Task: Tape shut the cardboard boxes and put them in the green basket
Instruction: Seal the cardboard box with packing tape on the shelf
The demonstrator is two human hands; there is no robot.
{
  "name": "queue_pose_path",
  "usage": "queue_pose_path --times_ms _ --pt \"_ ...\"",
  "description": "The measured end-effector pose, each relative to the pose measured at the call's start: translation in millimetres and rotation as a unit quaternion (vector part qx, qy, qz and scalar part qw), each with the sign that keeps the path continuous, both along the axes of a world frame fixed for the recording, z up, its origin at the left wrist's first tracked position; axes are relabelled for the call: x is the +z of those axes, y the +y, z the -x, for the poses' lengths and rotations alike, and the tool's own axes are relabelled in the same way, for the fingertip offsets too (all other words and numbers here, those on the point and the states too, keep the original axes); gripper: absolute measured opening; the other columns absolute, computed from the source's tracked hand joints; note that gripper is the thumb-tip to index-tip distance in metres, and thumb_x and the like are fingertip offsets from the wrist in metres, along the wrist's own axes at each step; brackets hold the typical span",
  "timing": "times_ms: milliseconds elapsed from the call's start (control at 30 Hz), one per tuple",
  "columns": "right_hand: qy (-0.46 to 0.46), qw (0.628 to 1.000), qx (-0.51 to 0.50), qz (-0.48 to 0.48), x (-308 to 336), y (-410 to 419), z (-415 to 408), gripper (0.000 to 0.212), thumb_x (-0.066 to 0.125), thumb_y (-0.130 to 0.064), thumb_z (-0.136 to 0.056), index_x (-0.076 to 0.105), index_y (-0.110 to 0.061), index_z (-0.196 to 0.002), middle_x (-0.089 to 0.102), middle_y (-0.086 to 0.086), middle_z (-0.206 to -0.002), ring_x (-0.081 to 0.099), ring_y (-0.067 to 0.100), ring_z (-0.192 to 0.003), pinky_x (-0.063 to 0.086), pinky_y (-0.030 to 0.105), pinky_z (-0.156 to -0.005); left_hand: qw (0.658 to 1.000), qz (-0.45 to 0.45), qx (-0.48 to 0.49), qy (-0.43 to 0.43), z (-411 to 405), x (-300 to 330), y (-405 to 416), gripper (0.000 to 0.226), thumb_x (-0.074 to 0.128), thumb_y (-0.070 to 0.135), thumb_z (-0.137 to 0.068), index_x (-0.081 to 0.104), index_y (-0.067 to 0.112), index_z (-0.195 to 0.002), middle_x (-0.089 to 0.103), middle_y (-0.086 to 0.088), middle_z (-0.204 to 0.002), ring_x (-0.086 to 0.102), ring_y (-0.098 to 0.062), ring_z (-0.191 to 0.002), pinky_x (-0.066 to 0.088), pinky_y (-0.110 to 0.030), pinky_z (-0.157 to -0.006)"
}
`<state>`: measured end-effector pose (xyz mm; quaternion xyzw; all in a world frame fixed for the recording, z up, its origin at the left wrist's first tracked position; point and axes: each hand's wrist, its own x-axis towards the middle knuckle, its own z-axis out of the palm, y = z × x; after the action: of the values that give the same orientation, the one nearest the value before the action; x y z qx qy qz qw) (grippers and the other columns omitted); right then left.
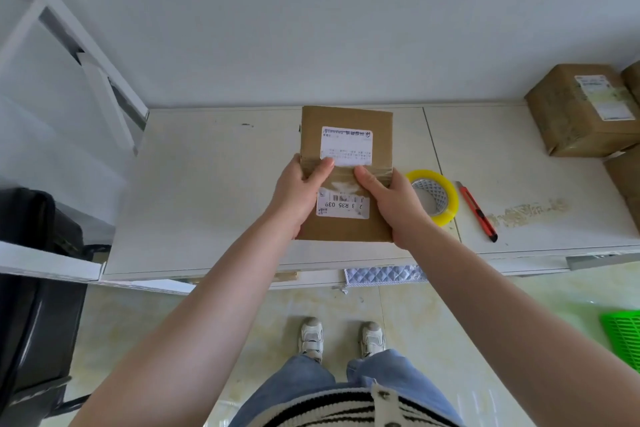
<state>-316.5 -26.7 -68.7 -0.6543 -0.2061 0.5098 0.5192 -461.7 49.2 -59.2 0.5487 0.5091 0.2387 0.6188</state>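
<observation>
A flat brown cardboard box (346, 121) with white shipping labels lies in the middle of the white table (207, 191). A strip of clear tape runs across its top near the label. My left hand (299, 194) grips the box's left edge, thumb pressed on the tape. My right hand (391, 201) grips the right edge, thumb on the tape as well. A yellow-edged roll of clear tape (436, 196) sits just right of my right hand. Part of the green basket (623, 336) shows on the floor at the right edge.
A red utility knife (478, 211) lies right of the tape roll. More cardboard boxes (581, 111) are stacked at the table's far right. A white rack (86, 55) stands at left, a black chair (31, 288) below it. My feet are on the tiled floor.
</observation>
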Motion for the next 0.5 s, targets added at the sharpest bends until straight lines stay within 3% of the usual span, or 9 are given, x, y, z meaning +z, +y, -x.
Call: queue_pose_path --times_ms 67,133,233,300,333,400,500 --pt "-0.028 1.000 -0.008 -0.004 0.4 -4.1 0.9 0.023 0.073 -0.036 -0.086 0.064 -0.026 -0.105 0.076 -0.006 -0.091 0.074 0.013 -0.081 0.059 0.026 -0.062 0.999 -0.034 -0.001 0.015 -3.8 -3.5 -2.0 0.042 0.056 0.045 -0.095 0.058 0.017 -0.126 0.068 0.003 -0.117 0.064 -0.015 -0.106 0.050 -0.025 -0.083" --pt "-0.053 0.999 0.003 0.007 3.5 -7.9 -4.3 0.032 0.074 -0.040 -0.084 0.062 -0.029 -0.111 0.075 -0.006 -0.098 0.073 0.012 -0.087 0.060 0.028 -0.070 0.999 -0.040 -0.029 0.021 -7.3 -4.8 -0.4 0.040 0.054 0.045 -0.096 0.060 0.018 -0.125 0.069 0.004 -0.115 0.064 -0.015 -0.105 0.048 -0.024 -0.081" --pt "-0.039 0.998 0.034 0.034 14.6 -10.3 -32.4 0.082 0.078 -0.045 -0.077 0.036 -0.031 -0.145 0.068 -0.003 -0.122 0.067 0.019 -0.106 0.054 0.045 -0.095 0.996 -0.021 -0.090 0.015 -12.8 4.4 12.5 0.028 0.055 0.044 -0.095 0.065 0.024 -0.111 0.073 0.005 -0.103 0.069 -0.015 -0.096 0.053 -0.033 -0.087" --pt "-0.047 0.998 0.022 0.041 27.4 -15.8 -60.2 0.110 0.083 -0.049 -0.068 0.014 -0.039 -0.153 0.063 -0.005 -0.128 0.063 0.019 -0.113 0.047 0.053 -0.100 0.983 -0.022 -0.183 0.014 -21.5 15.9 21.9 0.019 0.057 0.042 -0.094 0.066 0.026 -0.102 0.076 0.006 -0.096 0.073 -0.016 -0.089 0.056 -0.036 -0.084" --pt "-0.056 0.998 0.016 0.035 33.6 -21.1 -75.1 0.115 0.085 -0.050 -0.065 0.010 -0.045 -0.152 0.065 -0.009 -0.125 0.064 0.018 -0.112 0.048 0.054 -0.097 0.972 -0.028 -0.233 0.017 -28.8 23.1 23.7 0.020 0.058 0.042 -0.092 0.066 0.026 -0.101 0.076 0.006 -0.094 0.073 -0.015 -0.087 0.057 -0.034 -0.081" --pt "-0.056 0.998 0.012 0.023 44.1 -38.7 -101.9 0.110 0.087 -0.046 -0.063 0.019 -0.048 -0.149 0.069 -0.012 -0.117 0.068 0.013 -0.105 0.054 0.049 -0.087 0.953 -0.035 -0.300 0.017 -49.5 36.0 21.5 0.028 0.059 0.047 -0.086 0.066 0.025 -0.101 0.076 0.007 -0.093 0.074 -0.016 -0.086 0.058 -0.031 -0.075" --pt "-0.026 0.999 0.007 0.039 54.1 -78.5 -135.6 0.090 0.088 -0.043 -0.060 0.048 -0.028 -0.139 0.070 0.001 -0.116 0.069 0.020 -0.104 0.058 0.045 -0.081 0.926 -0.059 -0.372 0.034 -87.4 49.3 8.8 0.033 0.060 0.050 -0.082 0.066 0.025 -0.103 0.076 0.006 -0.095 0.074 -0.016 -0.086 0.057 -0.034 -0.078"
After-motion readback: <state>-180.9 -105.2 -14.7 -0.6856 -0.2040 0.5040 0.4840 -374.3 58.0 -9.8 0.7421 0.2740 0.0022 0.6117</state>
